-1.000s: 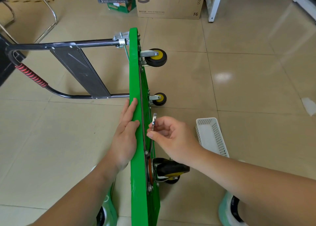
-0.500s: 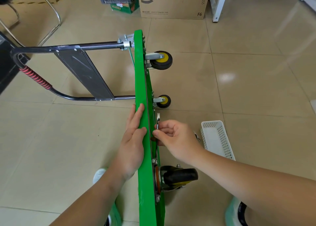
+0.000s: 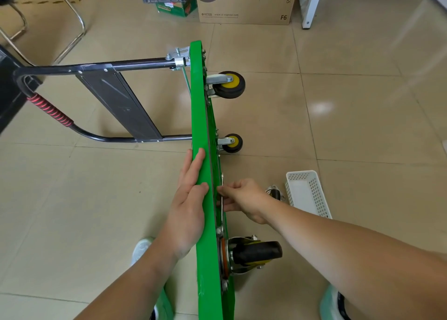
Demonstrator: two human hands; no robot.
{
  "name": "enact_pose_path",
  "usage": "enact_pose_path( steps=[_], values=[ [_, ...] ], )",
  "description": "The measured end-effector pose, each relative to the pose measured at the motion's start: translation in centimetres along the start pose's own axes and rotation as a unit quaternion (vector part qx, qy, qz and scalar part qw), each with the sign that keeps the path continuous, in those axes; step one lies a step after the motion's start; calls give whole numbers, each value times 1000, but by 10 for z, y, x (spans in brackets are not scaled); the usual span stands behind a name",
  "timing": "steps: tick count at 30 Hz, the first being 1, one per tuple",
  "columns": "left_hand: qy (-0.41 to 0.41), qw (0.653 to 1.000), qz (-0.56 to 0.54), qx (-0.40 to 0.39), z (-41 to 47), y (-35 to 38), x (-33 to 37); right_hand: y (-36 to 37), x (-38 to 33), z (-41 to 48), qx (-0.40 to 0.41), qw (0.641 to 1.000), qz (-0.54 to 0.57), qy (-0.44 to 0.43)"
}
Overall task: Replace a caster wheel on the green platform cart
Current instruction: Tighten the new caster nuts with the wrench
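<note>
The green platform cart (image 3: 202,116) stands on its long edge on the tiled floor, its underside facing right. My left hand (image 3: 189,198) lies flat with straight fingers on the cart's upper edge. My right hand (image 3: 242,198) pinches a slim metal wrench (image 3: 222,182) held close against the underside. Three casters show on the underside: a big black one (image 3: 256,252) nearest me and two yellow-hubbed ones (image 3: 229,84) (image 3: 232,142) farther off. A loose caster (image 3: 274,191) lies on the floor behind my right wrist, mostly hidden.
A white perforated basket (image 3: 306,191) sits on the floor to the right of my hand. The cart's black handle (image 3: 48,109) with a red grip lies folded out to the left. A cardboard box (image 3: 244,3), a crate and a chair leg stand at the back.
My right hand with the wrench has moved down and in toward the cart's underside. My left hand stays on the cart's edge. The loose caster has come into view.
</note>
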State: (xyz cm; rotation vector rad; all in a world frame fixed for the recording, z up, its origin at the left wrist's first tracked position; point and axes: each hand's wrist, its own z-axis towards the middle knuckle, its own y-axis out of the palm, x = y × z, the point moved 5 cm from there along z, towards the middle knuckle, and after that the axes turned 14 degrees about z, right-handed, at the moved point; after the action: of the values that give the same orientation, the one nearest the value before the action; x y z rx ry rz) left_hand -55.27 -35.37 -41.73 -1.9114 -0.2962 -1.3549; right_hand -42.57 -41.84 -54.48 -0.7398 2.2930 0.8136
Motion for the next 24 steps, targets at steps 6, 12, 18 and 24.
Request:
enact_pose_path(
  steps=[6, 12, 18, 24],
  values=[
    [-6, 1000, -1, -1, 0, -1, -1, -20, -61, -21, 73, 989, 29, -124],
    [0, 1000, -8, 6, 0, -1, 1, 19, -79, -95, -53, 967, -74, -238],
    [-5, 1000, -19, 15, -1, 0, 2, 26, -67, -124, -66, 945, -144, -287],
    [-8, 999, -25, 19, -2, 0, 4, 34, -57, -124, -68, 945, -146, -286]
  ],
)
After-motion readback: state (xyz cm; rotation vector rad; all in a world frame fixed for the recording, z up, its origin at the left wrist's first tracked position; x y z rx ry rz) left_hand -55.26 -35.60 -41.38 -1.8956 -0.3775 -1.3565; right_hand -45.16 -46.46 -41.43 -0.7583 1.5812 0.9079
